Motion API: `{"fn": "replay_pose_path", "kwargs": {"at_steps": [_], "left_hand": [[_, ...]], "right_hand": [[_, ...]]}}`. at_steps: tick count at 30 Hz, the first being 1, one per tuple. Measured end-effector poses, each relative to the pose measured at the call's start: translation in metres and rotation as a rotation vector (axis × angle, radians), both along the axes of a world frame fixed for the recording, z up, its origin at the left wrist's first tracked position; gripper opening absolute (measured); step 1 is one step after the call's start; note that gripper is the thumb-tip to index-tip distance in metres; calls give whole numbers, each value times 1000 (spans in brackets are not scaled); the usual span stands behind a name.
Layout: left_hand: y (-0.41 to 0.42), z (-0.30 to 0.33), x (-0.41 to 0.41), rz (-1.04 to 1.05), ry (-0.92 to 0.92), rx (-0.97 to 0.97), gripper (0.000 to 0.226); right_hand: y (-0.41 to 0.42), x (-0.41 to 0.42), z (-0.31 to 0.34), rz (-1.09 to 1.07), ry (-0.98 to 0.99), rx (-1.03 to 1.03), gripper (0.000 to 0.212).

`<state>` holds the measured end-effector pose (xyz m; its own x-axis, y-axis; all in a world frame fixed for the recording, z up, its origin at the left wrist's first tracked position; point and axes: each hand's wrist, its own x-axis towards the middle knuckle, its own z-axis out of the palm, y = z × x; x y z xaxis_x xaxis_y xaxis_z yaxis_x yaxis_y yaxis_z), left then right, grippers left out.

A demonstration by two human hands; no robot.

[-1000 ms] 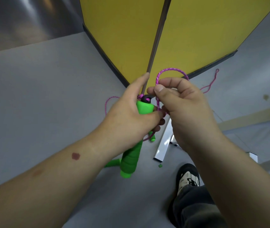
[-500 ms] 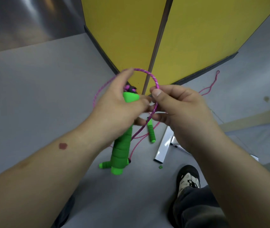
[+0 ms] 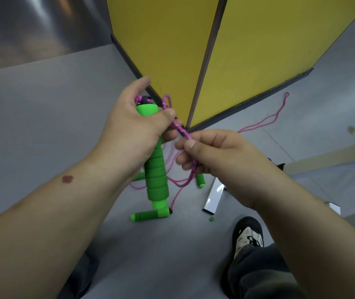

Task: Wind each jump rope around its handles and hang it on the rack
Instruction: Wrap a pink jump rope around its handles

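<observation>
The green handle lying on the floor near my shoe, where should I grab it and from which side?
Grip the green handle on the floor around its ribbed foam middle, coming from above. It lies flat and bare there, while its right end sits under the held handle.

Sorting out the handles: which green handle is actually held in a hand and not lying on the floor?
The long green handle gripped by the left hand. The two other green handles lie on the floor, touched by neither hand.
</observation>
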<state>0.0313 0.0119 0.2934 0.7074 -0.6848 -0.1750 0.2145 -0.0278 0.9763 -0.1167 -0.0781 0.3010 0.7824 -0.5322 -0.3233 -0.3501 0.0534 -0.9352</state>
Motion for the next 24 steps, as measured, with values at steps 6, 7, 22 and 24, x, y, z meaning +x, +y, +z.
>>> {"fn": "replay_pose_path", "kwargs": {"at_steps": [6, 7, 22, 24], "left_hand": [[4, -1, -29, -333, -77, 112, 82], [3, -2, -34, -367, -94, 103, 81], [2, 2, -10, -101, -13, 37, 73], [4, 0, -18, -240, -42, 77, 77]], "right_hand": [[-4, 1, 2, -283, -228, -67, 16], [-5, 1, 2, -299, -220, -94, 15], [-7, 0, -2, -122, -206, 6, 20], [-10, 1, -3, -221, -254, -4, 18]]}}
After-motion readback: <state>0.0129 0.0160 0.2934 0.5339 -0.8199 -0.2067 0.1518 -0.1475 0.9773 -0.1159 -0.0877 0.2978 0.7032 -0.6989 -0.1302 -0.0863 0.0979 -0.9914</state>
